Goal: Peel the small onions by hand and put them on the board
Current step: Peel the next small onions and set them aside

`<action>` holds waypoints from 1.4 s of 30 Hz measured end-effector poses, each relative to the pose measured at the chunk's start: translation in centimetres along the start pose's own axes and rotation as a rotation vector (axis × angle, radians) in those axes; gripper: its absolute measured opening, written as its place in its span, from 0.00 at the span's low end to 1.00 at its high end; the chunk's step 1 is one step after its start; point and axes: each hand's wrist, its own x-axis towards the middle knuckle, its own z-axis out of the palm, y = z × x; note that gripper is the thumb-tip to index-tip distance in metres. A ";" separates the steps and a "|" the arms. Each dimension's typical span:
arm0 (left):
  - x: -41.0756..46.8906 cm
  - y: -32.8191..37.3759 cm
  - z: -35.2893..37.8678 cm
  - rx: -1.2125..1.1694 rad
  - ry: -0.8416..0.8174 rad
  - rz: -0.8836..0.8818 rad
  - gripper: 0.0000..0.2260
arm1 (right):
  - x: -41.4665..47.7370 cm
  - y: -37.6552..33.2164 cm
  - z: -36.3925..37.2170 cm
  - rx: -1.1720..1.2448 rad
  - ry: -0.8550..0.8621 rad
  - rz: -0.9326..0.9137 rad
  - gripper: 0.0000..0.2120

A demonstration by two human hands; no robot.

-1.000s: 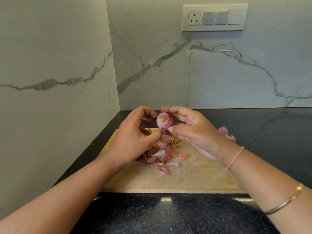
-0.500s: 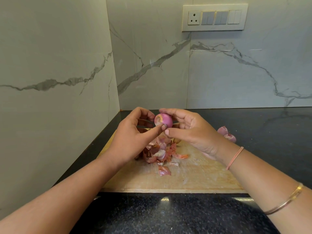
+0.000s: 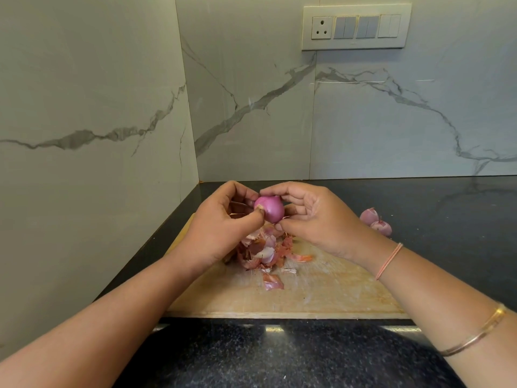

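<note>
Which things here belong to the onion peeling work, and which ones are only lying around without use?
Part of the job:
- onion in hand, held by the left hand and right hand
- wooden board
- two onions on the counter
- pile of peels

Just there:
- switch panel on the wall
- black counter

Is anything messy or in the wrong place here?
A bit. Two small onions sit on the dark counter, off the wooden board. Loose peels are heaped on the board under the hands, normal for peeling. Nothing looks broken.
</note>
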 end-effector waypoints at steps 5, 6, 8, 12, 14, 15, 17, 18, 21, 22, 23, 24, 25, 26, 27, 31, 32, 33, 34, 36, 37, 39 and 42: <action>-0.1 0.2 0.1 0.059 0.012 0.017 0.08 | 0.0 0.1 0.2 -0.038 0.009 -0.031 0.27; -0.1 0.2 0.1 0.064 0.018 0.021 0.08 | 0.0 0.1 0.2 -0.047 0.014 -0.036 0.27; -0.1 0.3 0.1 0.075 0.027 0.033 0.08 | 0.0 0.2 0.3 -0.059 0.023 -0.045 0.28; -0.1 0.2 0.1 0.117 0.034 0.064 0.06 | 0.0 0.4 0.3 -0.068 0.025 -0.037 0.28; 0.0 0.0 0.0 0.118 0.020 0.077 0.06 | 0.0 0.4 0.3 -0.072 0.020 -0.021 0.27; 0.0 0.0 0.0 0.107 0.008 0.081 0.06 | 0.0 0.3 0.2 -0.070 0.017 -0.014 0.26; 0.1 -0.3 -0.1 0.053 -0.028 0.101 0.07 | 0.0 0.2 -0.1 -0.047 0.015 0.003 0.25; 0.1 -0.3 -0.2 0.023 -0.053 0.121 0.09 | 0.0 0.2 -0.3 -0.027 0.017 0.007 0.24; 0.3 -0.7 -0.4 0.075 -0.121 0.264 0.13 | 0.0 0.1 -0.9 0.084 0.031 0.033 0.19; 0.3 -0.8 -0.4 0.140 -0.126 0.330 0.12 | 0.0 0.0 -1.1 0.116 0.030 0.046 0.17; 0.3 -0.8 -0.4 0.198 -0.116 0.387 0.11 | -0.1 0.0 -1.2 0.134 0.021 0.057 0.17; 0.4 -0.9 -0.4 0.235 -0.102 0.429 0.10 | -0.1 -0.1 -1.2 0.143 0.006 0.065 0.16; 0.5 -0.9 -0.5 0.257 -0.090 0.457 0.10 | -0.1 -0.1 -1.1 0.151 -0.010 0.072 0.16; 0.5 -0.9 -0.5 0.272 -0.085 0.477 0.11 | -0.2 -0.1 -1.0 0.156 -0.024 0.077 0.16; 0.6 -0.9 -0.6 0.285 -0.083 0.497 0.10 | -0.2 -0.2 -1.0 0.158 -0.032 0.081 0.16; 0.7 -1.1 -0.7 0.329 -0.078 0.548 0.10 | -0.2 -0.3 -0.9 0.154 -0.020 0.081 0.14; 0.7 -1.2 -0.6 0.334 -0.075 0.551 0.10 | -0.3 -0.3 -0.9 0.148 -0.016 0.078 0.14; 0.7 -1.3 -0.6 0.332 -0.071 0.552 0.10 | -0.3 -0.3 -0.9 0.141 -0.013 0.075 0.14; 0.7 -1.4 -0.5 0.327 -0.069 0.548 0.11 | -0.3 -0.3 -0.9 0.133 -0.011 0.072 0.14; 0.7 -1.6 -0.5 0.327 -0.075 0.534 0.12 | -0.3 -0.3 -0.9 0.118 -0.015 0.066 0.14; 0.7 -1.6 -0.5 0.329 -0.083 0.528 0.12 | -0.3 -0.2 -0.9 0.113 -0.018 0.066 0.14; 0.7 -1.5 -0.5 0.330 -0.106 0.514 0.10 | -0.3 -0.2 -0.9 0.108 -0.027 0.068 0.14; 0.6 -1.4 -0.6 0.330 -0.138 0.487 0.10 | -0.3 -0.1 -0.9 0.096 -0.041 0.069 0.14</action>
